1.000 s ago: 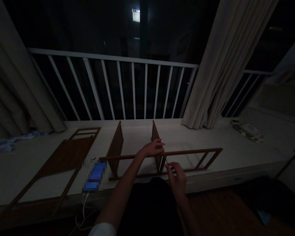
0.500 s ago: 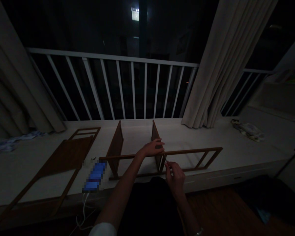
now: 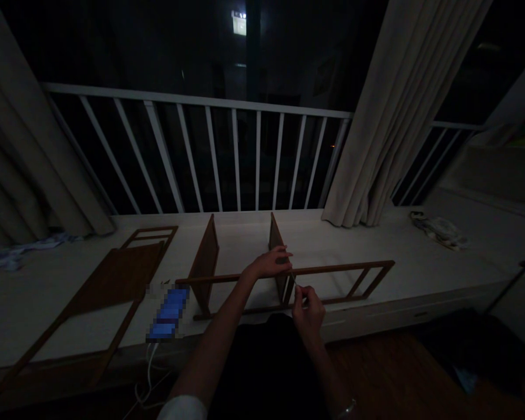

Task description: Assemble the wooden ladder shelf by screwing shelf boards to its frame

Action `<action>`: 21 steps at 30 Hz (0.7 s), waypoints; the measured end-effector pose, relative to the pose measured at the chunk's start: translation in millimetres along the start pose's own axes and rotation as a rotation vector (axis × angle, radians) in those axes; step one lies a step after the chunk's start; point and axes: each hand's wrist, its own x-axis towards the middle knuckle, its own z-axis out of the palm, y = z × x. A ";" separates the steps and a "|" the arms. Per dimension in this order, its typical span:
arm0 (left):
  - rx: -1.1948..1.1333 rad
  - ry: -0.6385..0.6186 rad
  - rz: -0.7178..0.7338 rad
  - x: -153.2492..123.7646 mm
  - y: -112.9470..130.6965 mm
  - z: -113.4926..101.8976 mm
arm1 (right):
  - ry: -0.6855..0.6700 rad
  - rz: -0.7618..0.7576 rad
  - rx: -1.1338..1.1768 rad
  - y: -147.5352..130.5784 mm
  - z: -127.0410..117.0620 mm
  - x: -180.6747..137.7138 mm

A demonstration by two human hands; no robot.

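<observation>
Across 12 o'clock runs a white railing (image 3: 201, 101) before a dark window (image 3: 297, 52) showing a bright light (image 3: 240, 24), flanked by a left curtain (image 3: 30, 140) between 9 and 10 and a right curtain (image 3: 398, 116) at 2. On the pale bench (image 3: 367, 245) lie patterned cloth (image 3: 15, 254) near 9, a crumpled cloth (image 3: 440, 232) near 3, and a pixelated blue screen (image 3: 170, 312) between 7 and 8, a white cable (image 3: 149, 364) hanging below it. Toward 4, a dark heap (image 3: 476, 350) sits on the wooden floor (image 3: 376, 373), near a slanting black rod (image 3: 506, 290).
</observation>
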 end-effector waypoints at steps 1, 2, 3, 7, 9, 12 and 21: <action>-0.001 0.001 0.001 -0.3 0.3 -0.1 | 0.007 0.004 0.003 0.4 1.0 -0.3; 0.000 0.001 0.002 -0.6 0.7 -0.2 | 0.018 0.011 0.009 0.8 2.2 -0.6; 0.001 0.001 0.001 -0.9 1.1 -0.4 | 0.031 0.022 0.020 1.1 3.5 -1.1; 0.004 -0.006 -0.016 -1.8 1.8 -1.1 | 0.079 0.077 0.097 -0.4 7.1 -2.6; 0.004 -0.007 -0.020 -1.6 1.2 -1.0 | 0.080 0.129 0.151 -3.1 7.0 -2.7; 0.006 -0.008 -0.011 -1.2 -0.5 -0.3 | 0.053 0.238 0.314 -8.1 6.2 -2.5; -0.003 -0.013 -0.003 -2.5 -3.6 0.4 | -0.300 0.682 1.092 -18.3 10.9 -4.9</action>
